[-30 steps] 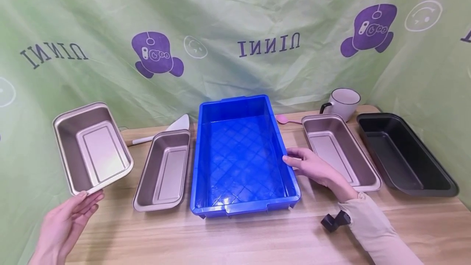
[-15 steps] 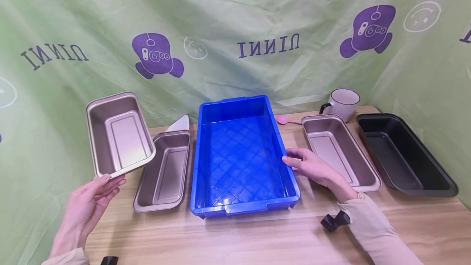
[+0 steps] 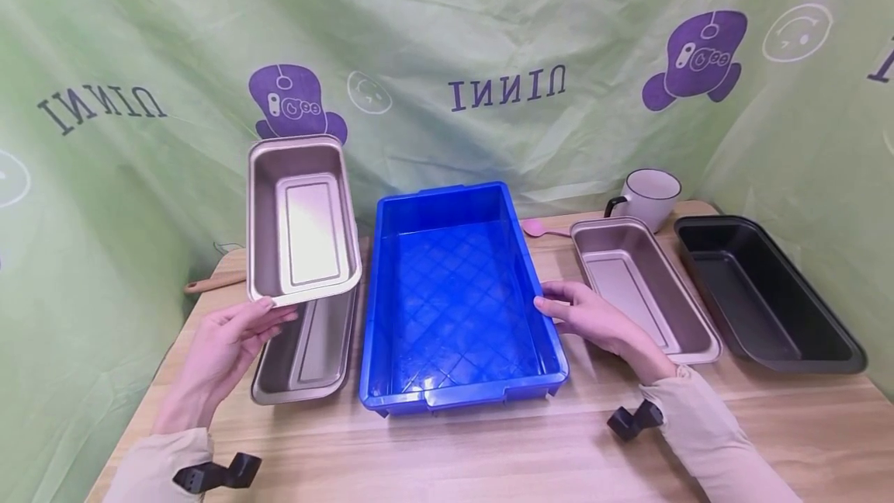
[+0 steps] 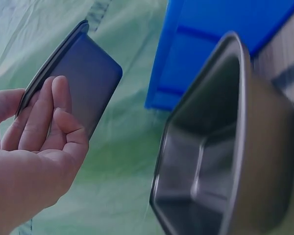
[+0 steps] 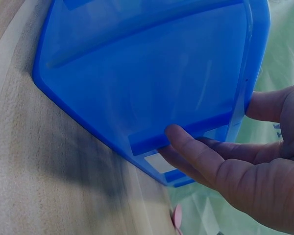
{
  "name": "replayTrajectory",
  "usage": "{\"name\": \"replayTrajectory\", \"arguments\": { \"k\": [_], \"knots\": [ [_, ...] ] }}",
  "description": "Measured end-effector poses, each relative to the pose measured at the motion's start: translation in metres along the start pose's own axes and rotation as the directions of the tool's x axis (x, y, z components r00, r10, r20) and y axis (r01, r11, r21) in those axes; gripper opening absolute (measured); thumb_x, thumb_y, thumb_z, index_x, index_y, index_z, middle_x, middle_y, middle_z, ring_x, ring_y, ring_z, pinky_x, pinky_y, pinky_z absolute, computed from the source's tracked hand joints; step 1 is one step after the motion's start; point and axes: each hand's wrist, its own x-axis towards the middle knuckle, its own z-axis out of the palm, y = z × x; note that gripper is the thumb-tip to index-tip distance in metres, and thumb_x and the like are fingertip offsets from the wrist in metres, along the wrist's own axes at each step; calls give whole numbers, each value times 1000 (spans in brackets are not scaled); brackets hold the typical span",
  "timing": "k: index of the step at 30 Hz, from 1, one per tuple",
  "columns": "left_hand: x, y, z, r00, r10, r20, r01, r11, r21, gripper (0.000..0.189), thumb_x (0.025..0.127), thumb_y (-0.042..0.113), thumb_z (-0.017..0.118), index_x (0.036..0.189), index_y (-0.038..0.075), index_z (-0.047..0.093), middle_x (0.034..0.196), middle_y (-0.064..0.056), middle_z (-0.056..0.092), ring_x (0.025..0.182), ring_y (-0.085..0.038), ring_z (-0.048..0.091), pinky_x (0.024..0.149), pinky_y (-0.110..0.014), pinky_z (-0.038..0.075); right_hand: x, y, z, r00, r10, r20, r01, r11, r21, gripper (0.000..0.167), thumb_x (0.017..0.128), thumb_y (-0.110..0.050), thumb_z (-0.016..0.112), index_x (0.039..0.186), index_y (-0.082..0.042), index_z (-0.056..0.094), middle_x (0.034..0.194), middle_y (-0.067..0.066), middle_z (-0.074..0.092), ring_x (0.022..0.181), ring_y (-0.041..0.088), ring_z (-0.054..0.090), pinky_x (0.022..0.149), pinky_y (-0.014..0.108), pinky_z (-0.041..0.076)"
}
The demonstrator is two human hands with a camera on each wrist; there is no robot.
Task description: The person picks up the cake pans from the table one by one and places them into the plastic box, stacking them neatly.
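In the head view, the bronze-coloured rectangular metal loaf pan [image 3: 310, 231] pinched by the left hand [image 3: 220, 352] hides the far end of a matching bronze metal pan [image 3: 307, 355] below that grip. Left of the grip, a brown wooden handle [image 3: 218, 282] disappears behind the raised pan. The right hand [image 3: 590, 315] covers part of a third bronze metal pan [image 3: 632, 293] beside its grip. The left wrist view blurs the matching pan and crops its lower end; the right wrist view crops the deep blue rectangular plastic bin [image 5: 161, 63] above the right grip.
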Motion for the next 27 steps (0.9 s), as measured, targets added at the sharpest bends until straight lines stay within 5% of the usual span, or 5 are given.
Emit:
{"name": "replayTrajectory", "arguments": {
  "k": [15,27],
  "knots": [
    [37,-9,56,986,-133,103,124,989,86,31,99,2,48,91,13,76,89,-4,74,85,-13,70,75,-21,53,0,1,0,1000,0,-5,0,1000,-11,53,100,-11,47,136,22,28,132,38,43,115,37,55,96,45,48],
    [54,-30,85,953,-299,40,289,943,164,23,97,7,52,86,15,70,86,-1,74,83,-14,70,74,-23,52,0,0,0,1000,3,-18,-3,1000,-24,53,100,-11,48,136,22,28,132,37,43,114,37,55,95,45,49]
  ]
}}
